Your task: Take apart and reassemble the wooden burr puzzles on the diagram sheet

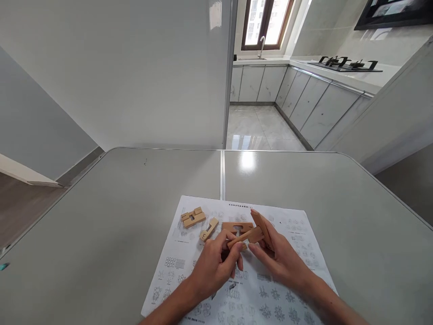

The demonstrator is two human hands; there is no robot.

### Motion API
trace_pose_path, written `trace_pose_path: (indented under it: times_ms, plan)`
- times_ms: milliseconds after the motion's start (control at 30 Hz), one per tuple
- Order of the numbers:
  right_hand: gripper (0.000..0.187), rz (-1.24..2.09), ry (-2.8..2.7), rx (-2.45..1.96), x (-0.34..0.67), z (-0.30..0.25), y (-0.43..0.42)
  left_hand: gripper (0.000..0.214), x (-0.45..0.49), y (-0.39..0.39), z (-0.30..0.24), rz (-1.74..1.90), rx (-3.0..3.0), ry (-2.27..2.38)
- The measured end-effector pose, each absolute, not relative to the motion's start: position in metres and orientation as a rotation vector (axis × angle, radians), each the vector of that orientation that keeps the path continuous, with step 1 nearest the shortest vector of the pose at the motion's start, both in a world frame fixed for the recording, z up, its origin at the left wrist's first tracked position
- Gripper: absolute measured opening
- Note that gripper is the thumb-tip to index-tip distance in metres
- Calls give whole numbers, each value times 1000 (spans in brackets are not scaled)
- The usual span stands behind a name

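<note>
My left hand (218,257) pinches one end of a notched wooden puzzle piece (246,235) between thumb and fingers. My right hand (275,253) holds another wooden puzzle piece (262,225), tilted upright, against the far end of the first. The two pieces touch or cross there; whether they interlock I cannot tell. Just behind the hands lies a notched wooden block (233,226) on the printed sheet, partly covered by fingers. To the left are a single notched piece (209,229) and a pair of pieces lying together (193,217).
A large paper sheet (182,271) with printed puzzle diagrams lies under the hands on a grey table (101,234). A seam strip (222,176) runs across the tabletop. Past the table's far edge stand a white panel (152,81) and a kitchen with a stove (348,64).
</note>
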State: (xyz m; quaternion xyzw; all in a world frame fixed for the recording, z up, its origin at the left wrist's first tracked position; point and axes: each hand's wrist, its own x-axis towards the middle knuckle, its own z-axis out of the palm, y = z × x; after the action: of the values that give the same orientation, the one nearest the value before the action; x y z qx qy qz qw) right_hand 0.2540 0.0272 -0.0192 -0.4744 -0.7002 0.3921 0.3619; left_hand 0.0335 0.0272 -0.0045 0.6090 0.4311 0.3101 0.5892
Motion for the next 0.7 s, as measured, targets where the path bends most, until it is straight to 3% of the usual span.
trace_pose_path:
  times_ms: [133, 700]
  plan:
    - [75, 1052, -1854, -1260, 254, -18, 26, 30, 34, 27, -3, 722, 1446, 1009]
    - [73, 888, -1962, -1376, 255, -21, 24, 31, 34, 25, 3, 662, 1532, 1041]
